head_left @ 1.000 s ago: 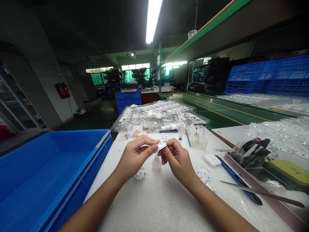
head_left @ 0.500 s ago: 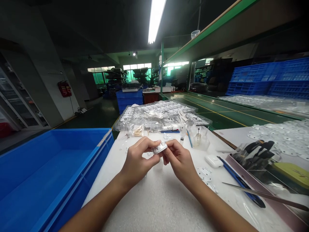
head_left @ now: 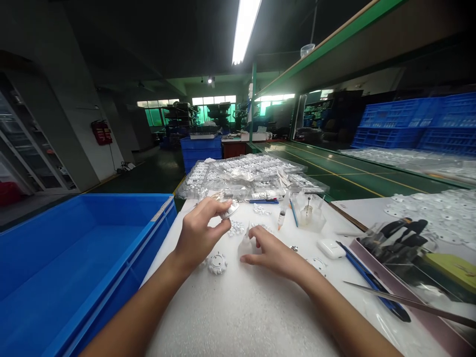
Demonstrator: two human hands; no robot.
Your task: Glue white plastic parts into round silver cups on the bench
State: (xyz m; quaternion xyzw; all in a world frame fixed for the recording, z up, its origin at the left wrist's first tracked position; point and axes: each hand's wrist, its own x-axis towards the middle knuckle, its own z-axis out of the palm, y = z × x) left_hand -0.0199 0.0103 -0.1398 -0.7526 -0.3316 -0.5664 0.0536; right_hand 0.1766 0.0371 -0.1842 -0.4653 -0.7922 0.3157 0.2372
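Near edge: bare surface (head_left: 241, 317), open between forearms | left: crate (head_left: 74, 258) wall beside surface rim | right: knife (head_left: 368, 275) near rim | middle: left hand (head_left: 197, 233) grip clamped on disc (head_left: 228, 210), above surface; right hand (head_left: 273, 253) grip apart, fingertips at bottle (head_left: 245, 244) | far: trays (head_left: 253, 173) close off the edge | change: right hand left disc, dropped to surface.

Left hand (head_left: 197, 233) and right hand (head_left: 273, 250) both bare, slim fingers, nails too small to tell. Left forearm (head_left: 148, 307) and right forearm (head_left: 334, 312) bare all the way to the bottom frame edge; upper arms and clothing out of view.
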